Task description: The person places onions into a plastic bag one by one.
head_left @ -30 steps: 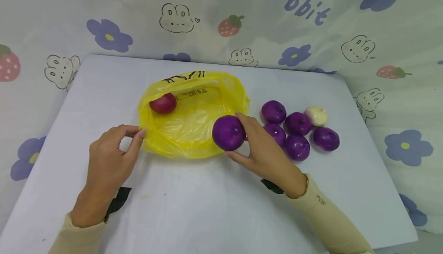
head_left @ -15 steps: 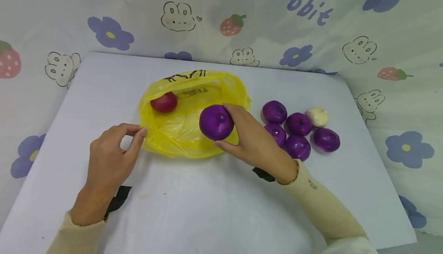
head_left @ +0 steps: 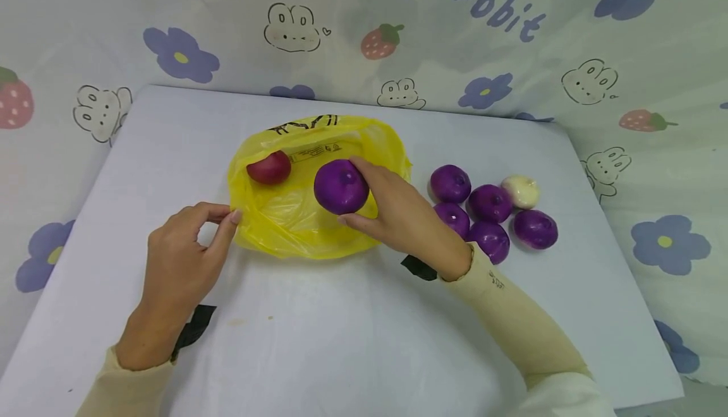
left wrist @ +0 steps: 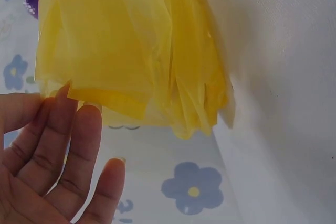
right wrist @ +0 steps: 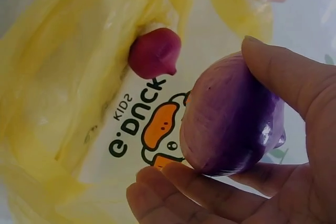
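A yellow plastic bag stands on the table with its mouth open upward. My left hand pinches the bag's left rim between thumb and fingers, as the left wrist view shows up close. Over the bag's mouth my right hand grips a shiny purple onion, thumb on one side and fingers on the other. Inside the bag, at its left, lies a smaller reddish onion. The right wrist view shows this reddish onion beside printed lettering, below the held purple onion.
Right of the bag, several purple onions sit in a cluster with one white onion. The white table ends at a backdrop printed with flowers and rabbits.
My right hand has carried the purple onion left and away from me, from the bag's front right rim to over its mouth. The left hand has stayed in place.
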A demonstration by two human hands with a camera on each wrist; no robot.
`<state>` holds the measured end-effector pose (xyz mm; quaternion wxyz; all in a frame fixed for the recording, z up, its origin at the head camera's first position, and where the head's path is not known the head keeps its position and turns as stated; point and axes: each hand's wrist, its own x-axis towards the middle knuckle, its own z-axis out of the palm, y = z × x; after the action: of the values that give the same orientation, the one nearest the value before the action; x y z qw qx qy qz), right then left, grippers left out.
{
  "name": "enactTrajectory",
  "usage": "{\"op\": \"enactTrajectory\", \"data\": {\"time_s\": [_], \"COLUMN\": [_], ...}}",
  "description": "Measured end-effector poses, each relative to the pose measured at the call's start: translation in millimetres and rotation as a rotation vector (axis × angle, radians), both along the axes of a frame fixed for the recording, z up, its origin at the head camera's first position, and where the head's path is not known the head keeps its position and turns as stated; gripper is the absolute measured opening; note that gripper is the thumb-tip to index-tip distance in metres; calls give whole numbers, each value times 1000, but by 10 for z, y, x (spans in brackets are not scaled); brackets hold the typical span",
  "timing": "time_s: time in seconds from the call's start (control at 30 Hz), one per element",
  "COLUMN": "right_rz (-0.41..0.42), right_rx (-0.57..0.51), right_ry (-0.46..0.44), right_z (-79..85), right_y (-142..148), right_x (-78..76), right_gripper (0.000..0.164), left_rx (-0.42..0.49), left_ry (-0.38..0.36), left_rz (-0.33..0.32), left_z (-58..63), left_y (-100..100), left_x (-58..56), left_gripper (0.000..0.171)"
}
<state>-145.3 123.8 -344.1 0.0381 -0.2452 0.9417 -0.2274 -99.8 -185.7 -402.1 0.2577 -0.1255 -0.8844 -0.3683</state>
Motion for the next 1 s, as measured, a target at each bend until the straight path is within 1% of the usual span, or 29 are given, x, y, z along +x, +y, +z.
{"op": "enactTrajectory", "data": {"time_s": [0.27,0.5,0.63,0.77,0.9,1.0], "right_rz": [15,38,40,41,18,-15], "right_rx": [19,49,53,63,85,100], "right_ry": [-39,-57,-87,-136,-182,-193], "right_z": [-14,-40,-68,-113,-184,-249], "right_y": [-171,-332,-430,-517,-574,-599], "right_x": [-189,-341,-437,-521,-587,-639], "right_gripper": [88,88,86,83,88,90], "left_rx": [-2,-6,-8,-6,-5,-6], "left_ry": [-9,-1,6,14,15,9], "left_rz": [4,1,5,3,-5,-8], "left_z": [1,-4,-17,-26,-18,-7], "left_y": [1,-7,-14,-18,-17,-14], "left_x": [8,9,5,6,6,5], "left_gripper": [14,15,15,15,16,16]}}
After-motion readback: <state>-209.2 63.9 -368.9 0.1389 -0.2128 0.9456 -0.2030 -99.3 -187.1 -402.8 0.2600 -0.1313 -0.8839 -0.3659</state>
